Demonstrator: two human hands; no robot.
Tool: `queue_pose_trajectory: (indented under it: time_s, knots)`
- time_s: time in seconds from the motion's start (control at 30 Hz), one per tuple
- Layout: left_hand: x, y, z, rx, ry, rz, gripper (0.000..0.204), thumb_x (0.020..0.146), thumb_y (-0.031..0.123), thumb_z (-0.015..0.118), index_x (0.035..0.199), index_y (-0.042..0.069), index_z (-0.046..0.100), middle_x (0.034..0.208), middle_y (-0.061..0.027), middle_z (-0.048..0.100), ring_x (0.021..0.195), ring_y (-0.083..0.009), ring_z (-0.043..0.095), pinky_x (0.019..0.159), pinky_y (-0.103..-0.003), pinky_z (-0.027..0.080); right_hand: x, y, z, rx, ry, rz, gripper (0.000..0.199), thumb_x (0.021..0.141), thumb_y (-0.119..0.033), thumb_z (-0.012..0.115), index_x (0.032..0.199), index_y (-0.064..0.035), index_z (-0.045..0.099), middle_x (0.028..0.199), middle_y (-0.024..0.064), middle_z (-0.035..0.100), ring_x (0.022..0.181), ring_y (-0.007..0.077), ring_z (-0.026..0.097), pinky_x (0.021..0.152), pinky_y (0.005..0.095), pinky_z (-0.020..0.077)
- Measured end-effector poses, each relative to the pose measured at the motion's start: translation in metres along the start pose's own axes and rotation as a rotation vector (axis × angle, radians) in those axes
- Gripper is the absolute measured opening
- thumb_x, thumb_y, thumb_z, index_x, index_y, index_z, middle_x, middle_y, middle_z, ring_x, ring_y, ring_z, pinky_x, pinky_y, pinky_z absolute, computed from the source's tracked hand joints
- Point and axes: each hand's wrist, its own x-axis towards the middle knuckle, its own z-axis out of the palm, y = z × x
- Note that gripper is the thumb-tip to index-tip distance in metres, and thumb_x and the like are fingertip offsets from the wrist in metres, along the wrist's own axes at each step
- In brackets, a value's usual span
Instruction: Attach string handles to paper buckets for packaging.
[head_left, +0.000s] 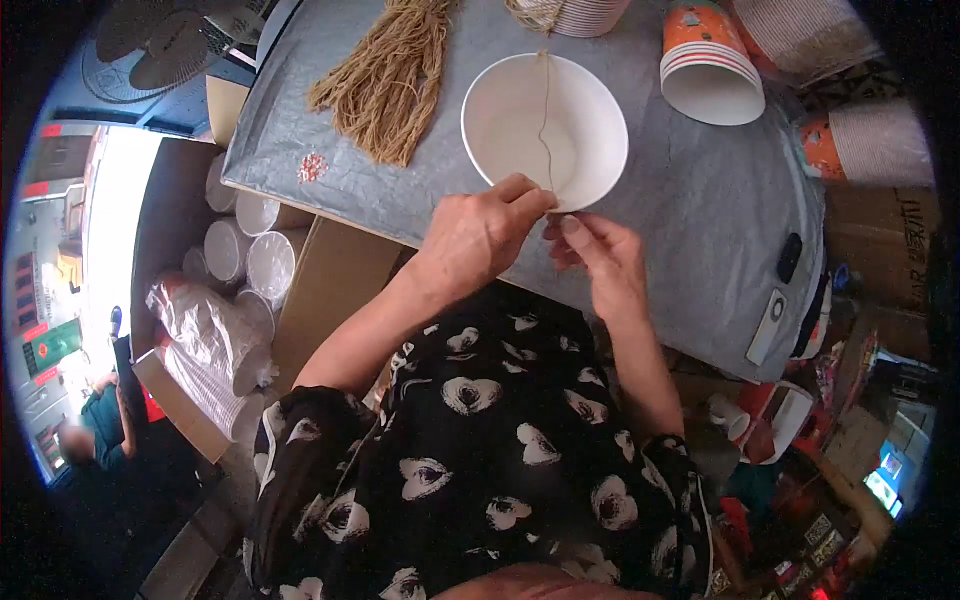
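Note:
A white paper bucket (500, 130) stands on the grey-covered table with its mouth facing me. A thin tan string (544, 120) runs across its opening from the far rim to the near rim. My left hand (478, 232) pinches the string at the near rim, thumb and forefinger pressed together. Just right of it, my right hand (608, 256) has its thumb and fingers closed at the outside of the same rim; what lies between them is too small to tell. A thick bundle of tan strings (390, 85) lies beyond my left hand.
Stacked paper buckets (575, 15) stand at the far edge, with orange ones (700, 45) at the far right. A dark oblong object (790, 257) and a white device (767, 325) lie near the right edge. Left, a cardboard box (335, 275) holds several buckets. A person (105, 435) is farther left.

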Motion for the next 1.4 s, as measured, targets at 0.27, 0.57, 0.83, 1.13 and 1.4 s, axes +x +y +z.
queue_pose_trajectory:
  time_s: [0.27,0.57,0.83,1.13,1.4]
  knots:
    - [0.001,0.000,0.005,-0.081,-0.016,-0.002,0.022,0.086,0.002,0.064,0.107,0.009,0.065,0.100,-0.0096,0.067,0.079,-0.0353,0.069,0.065,-0.042,0.057,0.008,0.025,0.005,0.157,0.050,0.007,0.019,0.094,-0.017,0.067,0.097,0.0010,0.073,0.085,0.0067,0.072,0.070,0.0126,0.066,0.065,0.0272,0.0539]
    - [0.004,0.002,-0.001,-0.323,-0.046,-0.114,0.017,0.085,0.005,0.070,0.102,0.006,0.071,0.091,-0.0123,0.069,0.079,-0.0335,0.070,0.065,-0.037,0.056,-0.001,0.016,-0.007,0.076,0.007,-0.026,0.015,0.091,-0.012,0.069,0.096,0.0019,0.070,0.085,0.0052,0.071,0.073,0.0116,0.066,0.068,0.0269,0.0544]
    - [0.014,-0.009,0.006,-0.388,-0.033,0.015,0.016,0.088,0.009,0.072,0.102,0.001,0.072,0.086,-0.0103,0.072,0.072,-0.0171,0.071,0.061,-0.031,0.055,-0.002,-0.051,-0.013,-0.561,-0.001,-0.514,0.008,0.087,-0.002,0.070,0.094,0.0009,0.068,0.086,0.0027,0.067,0.074,0.0095,0.063,0.068,0.0252,0.0513]
    - [0.020,-0.006,-0.007,-0.824,-0.191,-0.316,0.011,0.094,0.011,0.068,0.101,0.003,0.069,0.091,-0.0037,0.071,0.068,-0.0094,0.069,0.050,-0.021,0.050,0.016,-0.064,-0.018,-0.737,-0.113,-0.472,0.009,0.086,0.001,0.068,0.094,-0.0001,0.064,0.092,0.0043,0.064,0.078,0.0127,0.062,0.069,0.0279,0.0504]
    - [0.021,-0.009,-0.022,-1.041,-0.289,-0.339,0.033,0.102,0.016,0.055,0.133,0.006,0.046,0.107,-0.0079,0.070,0.065,-0.0105,0.069,0.042,-0.018,0.041,0.014,-0.055,-0.018,-0.384,-0.100,-0.233,0.003,0.092,-0.004,0.064,0.093,-0.0016,0.064,0.083,-0.0039,0.060,0.073,0.0027,0.053,0.063,0.0201,0.0435]
